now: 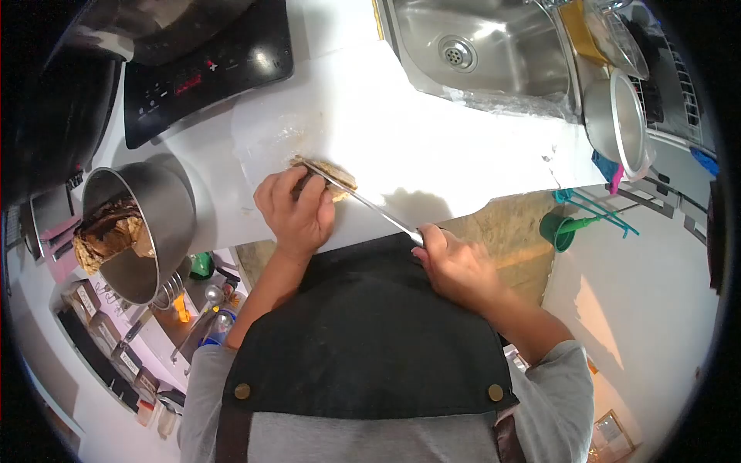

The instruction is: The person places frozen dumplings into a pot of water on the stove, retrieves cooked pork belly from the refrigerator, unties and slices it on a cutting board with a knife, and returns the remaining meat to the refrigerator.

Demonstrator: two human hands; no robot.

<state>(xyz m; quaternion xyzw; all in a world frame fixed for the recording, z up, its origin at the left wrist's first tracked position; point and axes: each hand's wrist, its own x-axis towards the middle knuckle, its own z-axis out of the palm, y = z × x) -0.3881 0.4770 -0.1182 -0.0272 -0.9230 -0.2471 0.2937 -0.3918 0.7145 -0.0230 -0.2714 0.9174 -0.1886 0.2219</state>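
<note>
Fingers [310, 193] of the left hand [299, 216] are bent and drawn close together, their tips pressing on a flat brown piece of food [340, 176] that sits on the counter [432, 154]. That hand is arched, back upward, with its forearm reaching up and slightly inward from beside the apron [370, 324]. Just past the fingertips runs the blade of a knife [370, 204], slanting across the piece with its tip at the far end; whether it has bitten in or only rests there, I can't tell. Over to the right of those fingers, the right hand [461, 268] is closed around the knife's handle, most of it hidden in the fist, the forearm angling in from the person's right side, elbow out.

Left of the left hand's fingers stands a steel pot [176, 212], chunks of brown and tan food [116, 231] at its mouth. Beyond the fingers and leftward is a black cooktop [204, 108]; beyond and rightward, well apart from them, a steel sink [529, 69], with a pale metal bowl [603, 123] farther right.
</note>
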